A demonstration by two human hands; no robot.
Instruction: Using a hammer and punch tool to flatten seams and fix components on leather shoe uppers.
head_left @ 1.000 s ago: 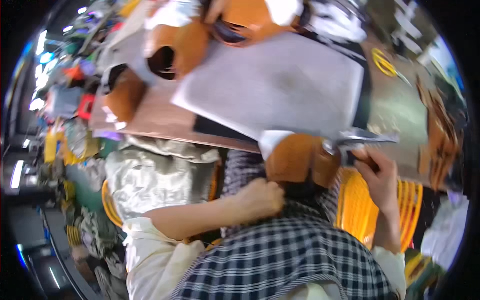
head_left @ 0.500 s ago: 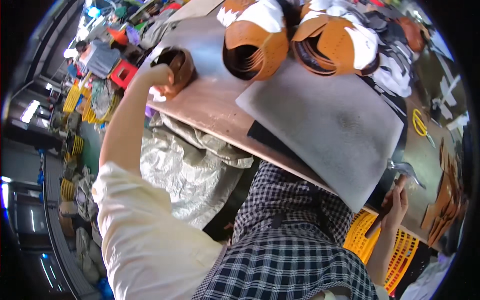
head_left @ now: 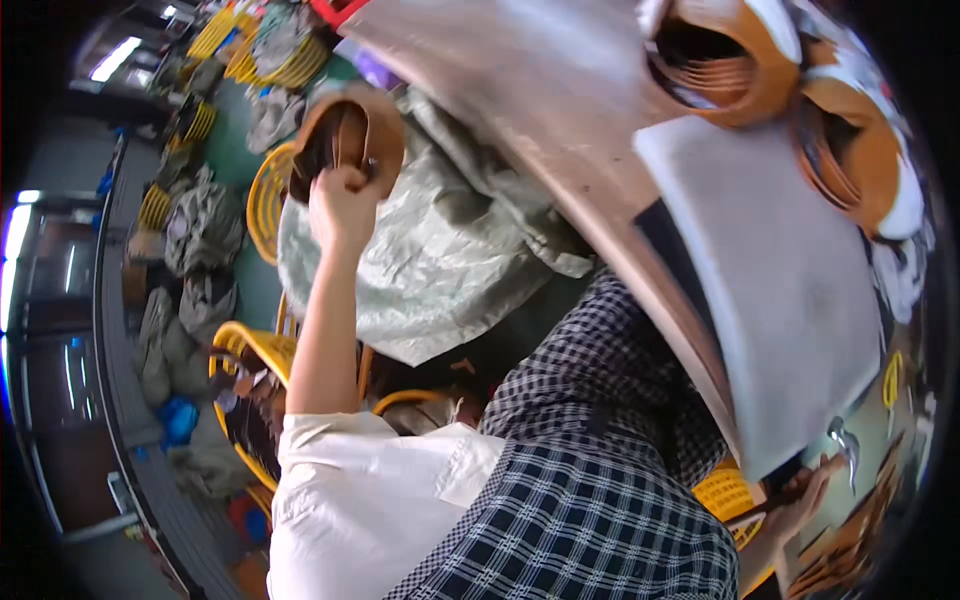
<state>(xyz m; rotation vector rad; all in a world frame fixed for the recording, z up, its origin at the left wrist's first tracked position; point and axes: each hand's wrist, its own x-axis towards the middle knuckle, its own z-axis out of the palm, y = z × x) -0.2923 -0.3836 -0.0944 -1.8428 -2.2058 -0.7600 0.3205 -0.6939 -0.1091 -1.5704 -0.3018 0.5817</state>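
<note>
My left hand (head_left: 340, 205) is stretched out to the left, away from the table, and grips a brown leather shoe piece (head_left: 350, 140) with a dark hollow inside. It hangs above a grey-green sack (head_left: 440, 260). My right hand (head_left: 800, 500) sits low at the right, beside the table edge, closed on the wooden handle of a hammer (head_left: 845, 445) whose metal head points up. A grey flat slab (head_left: 790, 280) lies on the brown table (head_left: 560, 130) between the two hands.
Stacks of brown-and-white shoe pieces (head_left: 730, 60) stand on the far side of the table. Yellow baskets (head_left: 265, 200) sit on the floor at the left, another yellow basket (head_left: 725, 495) under my right arm. Filled sacks (head_left: 200, 225) line the floor.
My left arm has swung from the table's left end out over the sack, carrying the brown shoe piece. The right hand keeps the hammer low at the right. The view has tilted.
</note>
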